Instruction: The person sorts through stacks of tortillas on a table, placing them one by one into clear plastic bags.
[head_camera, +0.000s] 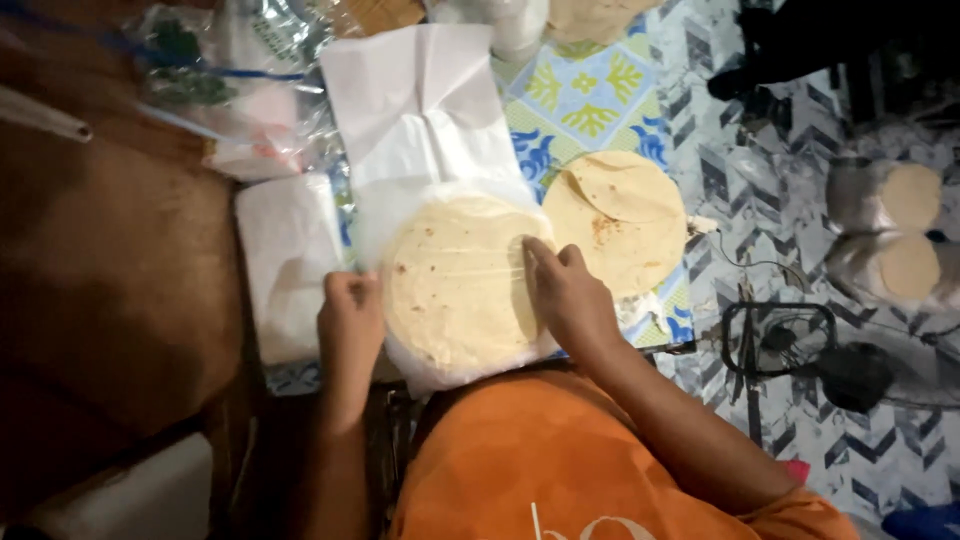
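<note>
Head view, nearest first: an orange shirt (560, 470), then both hands on a stack of flatbreads in a clear plastic bag (455, 285). Left hand (350, 320) curls its fingers round the bag's left edge, pinching the plastic. Right hand (565, 295) lies flat and open on the stack's right side, fingers pressing down, gripping nothing. Just right of it sits a loose pile of flatbreads (620, 220) on a patterned cloth (590, 100). Beyond, white paper sheets (420, 100) overlap the bag's far edge.
</note>
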